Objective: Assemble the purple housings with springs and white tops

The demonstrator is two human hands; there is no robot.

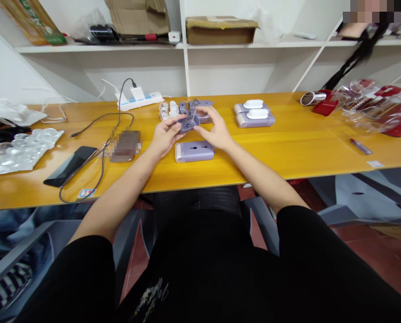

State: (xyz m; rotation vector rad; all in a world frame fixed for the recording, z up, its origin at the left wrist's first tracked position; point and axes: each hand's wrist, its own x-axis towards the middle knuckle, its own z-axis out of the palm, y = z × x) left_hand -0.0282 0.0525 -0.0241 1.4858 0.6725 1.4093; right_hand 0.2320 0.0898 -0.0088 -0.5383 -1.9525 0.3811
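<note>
Between my two hands is a small purple-grey part [188, 124] with a round, dished face turned up. My left hand [167, 134] grips its left side with thumb and fingers. My right hand [215, 128] holds the right side, its thumb at the lower rim and its fingers curved over the top. Just below them a purple box-shaped unit [194, 151] with two dark marks lies on the table. Behind the hands are clear and white small parts [169, 110] and more purple pieces, partly hidden. To the right, purple units [254, 115] carry two white oval pieces [257, 114].
The yellow table [288, 152] holds a phone [70, 166], dark cables, a power strip [141, 100] and bubble wrap [25, 150] on the left. Red and clear parts [378, 107] and a screwdriver-like tool [361, 146] are on the right. A white shelf [136, 48] stands behind.
</note>
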